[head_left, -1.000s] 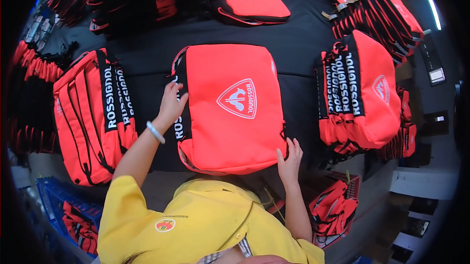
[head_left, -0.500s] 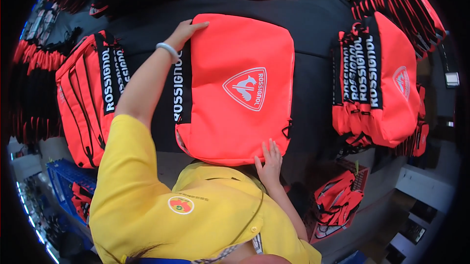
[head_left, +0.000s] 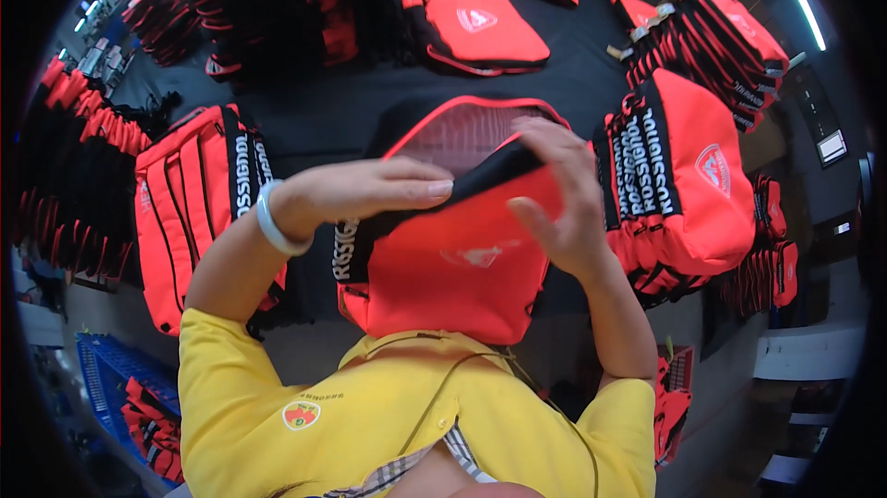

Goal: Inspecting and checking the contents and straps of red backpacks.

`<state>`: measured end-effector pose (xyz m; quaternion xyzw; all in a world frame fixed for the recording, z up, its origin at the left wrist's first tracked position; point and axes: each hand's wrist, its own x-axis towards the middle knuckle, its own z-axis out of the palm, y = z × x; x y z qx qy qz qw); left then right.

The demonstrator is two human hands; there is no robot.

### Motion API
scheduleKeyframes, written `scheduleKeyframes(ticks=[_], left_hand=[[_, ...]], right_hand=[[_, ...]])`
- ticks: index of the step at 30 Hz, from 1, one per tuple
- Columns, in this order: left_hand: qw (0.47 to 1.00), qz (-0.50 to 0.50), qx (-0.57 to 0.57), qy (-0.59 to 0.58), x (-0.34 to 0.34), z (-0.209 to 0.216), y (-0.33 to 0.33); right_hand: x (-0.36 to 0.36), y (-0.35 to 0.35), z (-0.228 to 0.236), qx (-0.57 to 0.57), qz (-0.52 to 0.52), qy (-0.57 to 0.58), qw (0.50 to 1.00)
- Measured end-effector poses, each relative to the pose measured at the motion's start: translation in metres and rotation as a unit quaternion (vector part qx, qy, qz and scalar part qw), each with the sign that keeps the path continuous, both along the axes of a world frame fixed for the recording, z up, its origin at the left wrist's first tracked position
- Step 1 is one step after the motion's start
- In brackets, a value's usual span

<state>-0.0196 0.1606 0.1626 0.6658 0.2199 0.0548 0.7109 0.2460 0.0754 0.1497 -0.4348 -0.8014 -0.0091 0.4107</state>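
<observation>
A bright red-orange backpack (head_left: 434,290) with a white shield emblem lies on the black table, its near end against my yellow shirt. Its top gapes, and a pale lining (head_left: 462,139) shows inside a red-edged rim. My left hand (head_left: 379,188), a pale bangle on its wrist, is held flat over the left of the opening, fingers stretched out together. At the right of the opening my right hand (head_left: 565,198) is raised, thumb spread from the fingers and slightly blurred. Nothing shows in either hand; whether the right fingertips touch the rim is unclear.
Red packs with black lettered straps are stacked at the left (head_left: 176,221) and right (head_left: 702,193). A flat red bag (head_left: 480,31) lies farther back. Piles of black-and-red pieces (head_left: 277,18) stand behind. A blue crate (head_left: 103,378) sits low at left.
The backpack was closed and flat; its top now stands open. My left hand has left its far-left corner, and my right hand has risen from its near edge to the opening.
</observation>
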Motion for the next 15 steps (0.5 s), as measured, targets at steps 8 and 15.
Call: scheduleKeyframes(ticks=[8, 15], left_hand=[[0.980, 0.139, 0.095, 0.103, -0.042, 0.033, -0.033], [0.812, 0.194, 0.522, 0.176, -0.111, -0.062, -0.036]], right_hand=[[0.027, 0.046, 0.045, -0.225, -0.102, -0.044, 0.968], [0.032, -0.033, -0.068, -0.085, -0.001, 0.043, 0.995]])
